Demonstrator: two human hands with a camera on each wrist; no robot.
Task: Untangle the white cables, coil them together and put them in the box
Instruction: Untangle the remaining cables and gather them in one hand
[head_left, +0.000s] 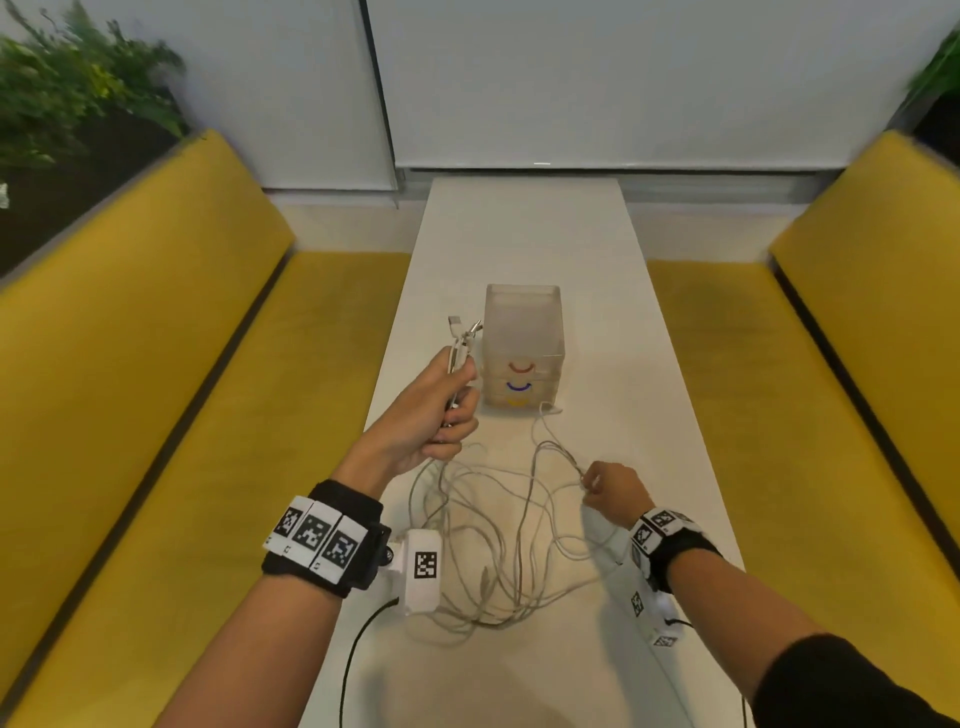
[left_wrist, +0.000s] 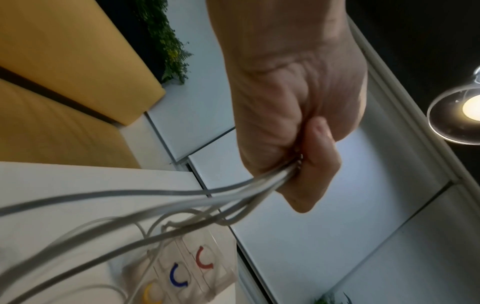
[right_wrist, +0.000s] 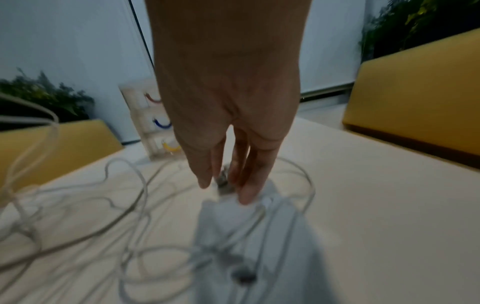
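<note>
Since the white cables (head_left: 498, 525) are thin, light and floppy, judge them as something that snags on itself rather than something that resists: pull slowly, feed loops through, don't yank. Best hold is at the plug ends, which is what you have. Your left hand (head_left: 434, 415) is raised beside the box (head_left: 523, 332), fingers curled round a bunch of strands with several connector ends (head_left: 462, 332) sticking out above the fist. Your right hand (head_left: 613, 491) is low over the table (head_left: 519, 234), fingertips (right_wrist: 245, 194) pinching another connector end; blurred, so type unclear. Between the hands the cables lie in loose overlapping loops on the table, near you, still tangled, none in the box. They look pale grey-white, slim, smooth-jacketed. The box is frosted translucent plastic with red, blue and yellow curved handles on its front.
</note>
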